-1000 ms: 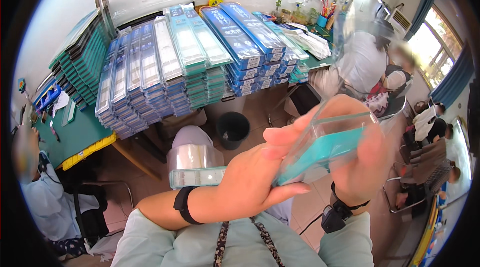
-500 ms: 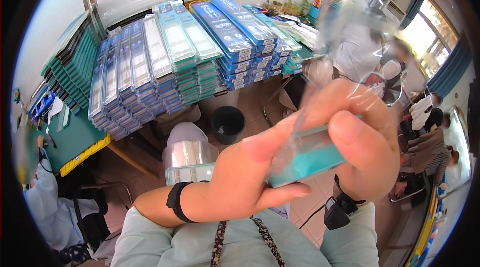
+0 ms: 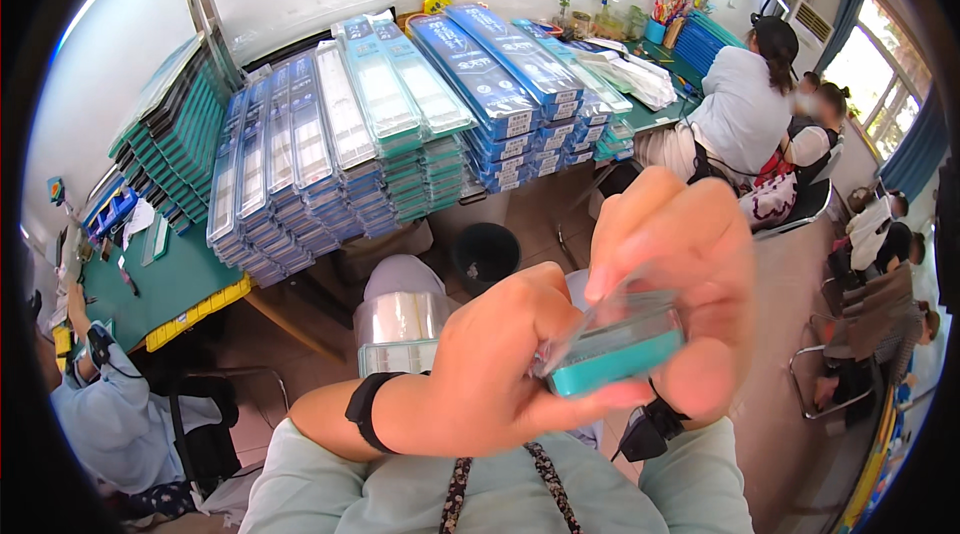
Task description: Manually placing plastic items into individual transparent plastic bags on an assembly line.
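A long, narrow case with a teal base and a clear top (image 3: 620, 359) is held end-on in front of my chest. My left hand (image 3: 490, 374) is closed round its left side, fingers curled over and thumb along the lower edge. Thin clear plastic film (image 3: 590, 324) covers the near end and bunches by the left fingers. On the right side, my right hand (image 3: 695, 274) is closed, fingertips bent down and pinching the film above the case; it is slightly blurred. On my lap lie a stack of clear plastic sleeves (image 3: 405, 319) and a pale flat case (image 3: 395, 358).
Stacked blue boxes (image 3: 475, 74), wrapped teal cases (image 3: 385, 99) and a leaning pile of teal trays (image 3: 165, 149) fill the green table ahead. A black bin (image 3: 486, 256) stands on the floor below. One person (image 3: 130, 424) sits at left, others (image 3: 745, 99) at right.
The film that billowed above my hands at upper right is now drawn down close to the case. My right hand has moved left and its fingers now bend over the case end.
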`<state>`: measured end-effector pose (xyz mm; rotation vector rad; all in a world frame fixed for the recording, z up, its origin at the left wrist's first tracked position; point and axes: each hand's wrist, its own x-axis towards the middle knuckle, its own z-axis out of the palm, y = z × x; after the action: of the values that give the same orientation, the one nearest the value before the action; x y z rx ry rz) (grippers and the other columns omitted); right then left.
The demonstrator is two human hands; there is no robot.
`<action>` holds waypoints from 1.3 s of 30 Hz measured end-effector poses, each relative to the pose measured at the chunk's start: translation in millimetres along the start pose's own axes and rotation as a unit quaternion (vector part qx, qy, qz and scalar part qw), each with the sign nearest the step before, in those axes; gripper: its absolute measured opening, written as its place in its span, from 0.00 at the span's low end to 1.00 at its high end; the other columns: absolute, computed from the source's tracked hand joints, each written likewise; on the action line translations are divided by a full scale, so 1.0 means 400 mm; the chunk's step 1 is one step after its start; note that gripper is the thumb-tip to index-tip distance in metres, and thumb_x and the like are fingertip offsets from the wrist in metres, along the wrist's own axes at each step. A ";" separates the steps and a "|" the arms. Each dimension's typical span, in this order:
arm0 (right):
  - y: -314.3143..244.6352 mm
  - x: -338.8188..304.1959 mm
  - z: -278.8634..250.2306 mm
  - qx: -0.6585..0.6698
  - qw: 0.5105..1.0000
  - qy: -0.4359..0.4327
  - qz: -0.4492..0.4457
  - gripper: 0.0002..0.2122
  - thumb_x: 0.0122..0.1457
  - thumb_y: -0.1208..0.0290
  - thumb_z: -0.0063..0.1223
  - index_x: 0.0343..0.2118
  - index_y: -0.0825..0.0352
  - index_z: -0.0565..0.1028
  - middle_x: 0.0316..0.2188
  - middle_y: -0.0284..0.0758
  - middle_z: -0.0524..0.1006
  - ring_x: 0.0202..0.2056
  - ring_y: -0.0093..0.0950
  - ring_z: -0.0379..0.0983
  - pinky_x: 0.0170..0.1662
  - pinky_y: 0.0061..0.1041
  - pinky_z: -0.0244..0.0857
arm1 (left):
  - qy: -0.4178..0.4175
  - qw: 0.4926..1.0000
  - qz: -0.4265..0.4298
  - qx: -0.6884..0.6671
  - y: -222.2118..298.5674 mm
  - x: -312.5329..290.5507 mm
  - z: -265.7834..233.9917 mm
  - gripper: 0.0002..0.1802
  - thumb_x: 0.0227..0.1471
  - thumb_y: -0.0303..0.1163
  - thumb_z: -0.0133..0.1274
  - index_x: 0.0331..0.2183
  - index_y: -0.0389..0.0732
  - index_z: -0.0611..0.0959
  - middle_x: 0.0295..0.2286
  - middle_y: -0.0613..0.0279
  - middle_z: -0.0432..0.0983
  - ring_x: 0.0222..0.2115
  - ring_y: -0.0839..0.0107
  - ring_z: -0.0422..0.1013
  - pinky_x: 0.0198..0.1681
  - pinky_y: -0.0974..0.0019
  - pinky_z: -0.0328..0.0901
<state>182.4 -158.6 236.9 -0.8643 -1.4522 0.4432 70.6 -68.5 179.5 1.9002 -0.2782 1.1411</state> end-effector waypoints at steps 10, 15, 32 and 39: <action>-0.002 -0.006 -0.017 -0.001 1.000 -0.009 -0.016 0.38 0.34 0.41 0.64 0.41 0.69 0.66 0.32 0.35 0.66 0.29 0.23 0.63 0.32 0.19 0.57 | 0.025 0.990 0.105 -0.093 0.020 0.066 -0.020 0.23 0.36 0.37 0.67 0.32 0.36 0.75 0.26 0.58 0.70 0.21 0.65 0.65 0.23 0.66 0.57; 0.015 -0.033 -0.041 -0.006 1.000 -0.014 0.012 0.27 0.36 0.53 0.69 0.34 0.69 0.74 0.31 0.34 0.65 0.31 0.22 0.61 0.32 0.17 0.53 | 0.089 0.991 -0.015 -0.100 0.009 0.020 0.012 0.21 0.39 0.36 0.65 0.33 0.37 0.74 0.26 0.58 0.71 0.22 0.66 0.66 0.24 0.66 0.58; 0.016 -0.055 -0.050 -0.023 0.998 0.054 0.017 0.24 0.37 0.56 0.68 0.34 0.68 0.72 0.32 0.36 0.65 0.31 0.21 0.60 0.32 0.17 0.53 | 0.039 0.991 -0.006 -0.131 -0.034 0.040 0.028 0.21 0.40 0.33 0.65 0.33 0.39 0.72 0.27 0.62 0.70 0.26 0.74 0.64 0.28 0.73 0.57; -0.001 -0.050 -0.026 -0.014 0.996 0.077 0.048 0.25 0.38 0.56 0.68 0.34 0.69 0.71 0.33 0.36 0.65 0.32 0.20 0.61 0.31 0.18 0.56 | 0.087 0.983 -0.083 -0.140 0.019 0.032 0.005 0.23 0.39 0.29 0.65 0.38 0.38 0.72 0.28 0.66 0.70 0.27 0.76 0.64 0.28 0.73 0.56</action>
<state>189.9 -176.0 225.0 -0.9728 -1.2826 0.4193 74.7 -71.4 193.7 1.5369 -0.1690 1.0867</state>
